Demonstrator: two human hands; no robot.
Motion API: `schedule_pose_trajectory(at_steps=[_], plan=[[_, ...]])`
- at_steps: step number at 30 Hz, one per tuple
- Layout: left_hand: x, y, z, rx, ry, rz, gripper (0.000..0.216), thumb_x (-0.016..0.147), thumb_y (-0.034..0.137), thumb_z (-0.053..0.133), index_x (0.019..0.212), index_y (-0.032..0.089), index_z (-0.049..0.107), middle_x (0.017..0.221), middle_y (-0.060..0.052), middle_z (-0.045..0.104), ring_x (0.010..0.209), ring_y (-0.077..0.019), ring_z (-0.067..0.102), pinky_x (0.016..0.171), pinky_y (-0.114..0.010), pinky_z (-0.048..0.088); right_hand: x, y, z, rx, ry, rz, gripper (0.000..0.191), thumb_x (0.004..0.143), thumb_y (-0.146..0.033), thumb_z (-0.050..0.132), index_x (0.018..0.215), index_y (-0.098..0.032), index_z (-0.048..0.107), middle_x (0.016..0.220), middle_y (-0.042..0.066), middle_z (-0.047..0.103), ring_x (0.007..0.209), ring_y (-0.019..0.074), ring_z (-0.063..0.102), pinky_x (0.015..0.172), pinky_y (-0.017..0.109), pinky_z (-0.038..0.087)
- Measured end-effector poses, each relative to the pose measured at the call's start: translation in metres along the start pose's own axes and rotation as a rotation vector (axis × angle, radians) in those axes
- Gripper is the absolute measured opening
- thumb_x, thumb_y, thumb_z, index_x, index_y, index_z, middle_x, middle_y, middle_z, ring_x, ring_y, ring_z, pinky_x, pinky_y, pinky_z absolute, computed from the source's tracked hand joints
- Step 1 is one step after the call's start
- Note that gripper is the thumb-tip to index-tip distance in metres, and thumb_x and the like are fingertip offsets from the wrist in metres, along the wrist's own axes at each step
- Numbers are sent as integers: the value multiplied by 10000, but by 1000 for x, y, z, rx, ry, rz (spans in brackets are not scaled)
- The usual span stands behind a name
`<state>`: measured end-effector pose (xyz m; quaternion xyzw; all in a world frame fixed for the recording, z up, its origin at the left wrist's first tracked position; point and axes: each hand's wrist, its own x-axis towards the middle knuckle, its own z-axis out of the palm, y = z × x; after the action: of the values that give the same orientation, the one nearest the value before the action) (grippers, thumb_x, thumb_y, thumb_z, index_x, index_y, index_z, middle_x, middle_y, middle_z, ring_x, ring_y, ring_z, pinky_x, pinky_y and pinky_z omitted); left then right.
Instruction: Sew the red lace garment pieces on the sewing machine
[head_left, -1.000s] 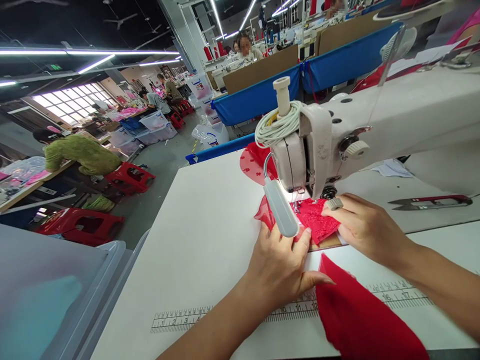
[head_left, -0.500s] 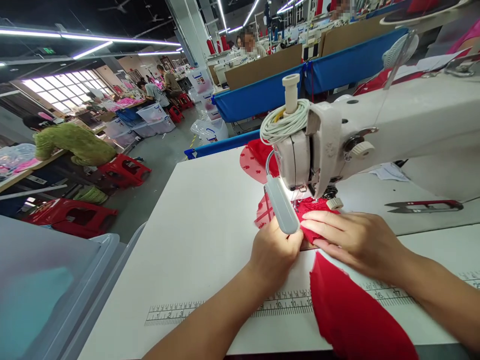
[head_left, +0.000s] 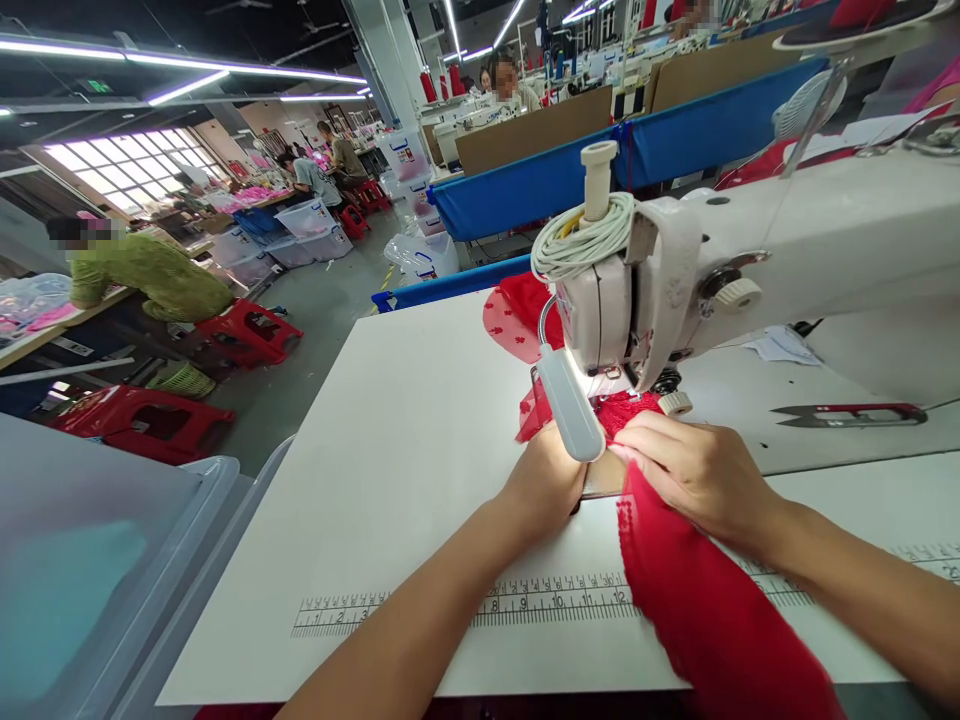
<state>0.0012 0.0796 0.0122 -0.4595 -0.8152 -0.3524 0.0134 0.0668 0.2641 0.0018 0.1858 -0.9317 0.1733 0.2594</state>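
Red fabric (head_left: 697, 580) runs from the table's front edge up to the needle area of a white sewing machine (head_left: 817, 250). My right hand (head_left: 697, 470) pinches this cloth just in front of the needle area, thumb and fingers together. My left hand (head_left: 551, 480) is closed to the left of it, its fingertips hidden behind the grey lamp (head_left: 571, 405). Gathered red fabric (head_left: 626, 408) lies under the machine head, and sheer red patterned fabric (head_left: 514, 330) spreads out behind the lamp. The needle itself is hard to make out.
Thread snips (head_left: 851, 415) lie right of the machine head. A printed ruler scale (head_left: 525, 603) crosses the white table (head_left: 397, 430). Translucent bins (head_left: 97, 560) stand at the left edge. Other people sit farther off, one on a red stool (head_left: 251, 330).
My right hand has gone from lying flat on the gathered fabric to pinching the loose red cloth, whose top end is raised to the fingers. My left hand has shifted slightly left.
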Motion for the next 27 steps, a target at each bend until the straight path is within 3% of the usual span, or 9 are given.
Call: schedule_pose_trajectory(at_steps=[3,6,9,12,18,22,27], plan=[[1,1,-2,-40,-15,36,195,915,84,402,965,187,560,962,-31,656,915,-167,594,842,-312,493,1,1,2,139,-42,141,269,967,-238,442,766,-220,620,699,-4,624,579,125,538,532,246,376],[1,0,1,-54,20,-16,157,904,95,480,964,186,593,937,-6,669,873,-147,608,821,-284,503,2,2,2,183,-58,153,285,964,-247,437,743,-226,614,689,-3,616,577,132,529,533,250,380],[1,-2,7,-33,62,-39,93,915,156,535,863,176,610,835,-8,648,801,-155,596,755,-286,504,1,1,2,173,-55,113,295,980,-239,410,784,-226,631,719,5,632,598,135,541,540,250,378],[-2,-6,9,54,36,18,180,954,174,470,855,171,619,827,-30,640,800,-168,595,756,-309,502,-1,2,1,88,-47,40,238,976,-259,445,835,-219,633,759,9,648,596,134,541,535,254,370],[-5,-8,7,190,6,135,248,952,135,379,890,169,617,867,-72,645,827,-191,607,754,-342,507,0,4,-2,-182,66,-138,152,915,-263,540,933,-152,643,876,95,683,728,223,561,642,339,399],[-4,-4,4,227,-5,159,232,937,122,388,930,178,613,851,-60,642,793,-184,605,752,-341,508,2,0,-5,-111,90,-222,151,937,-153,508,908,-158,656,819,63,691,751,198,585,665,333,402],[-3,-3,6,226,7,97,141,920,150,467,960,192,596,849,-35,623,783,-171,591,728,-300,500,1,-1,-4,-11,100,-210,196,940,-112,475,886,-168,655,774,41,683,766,181,595,673,320,412]])
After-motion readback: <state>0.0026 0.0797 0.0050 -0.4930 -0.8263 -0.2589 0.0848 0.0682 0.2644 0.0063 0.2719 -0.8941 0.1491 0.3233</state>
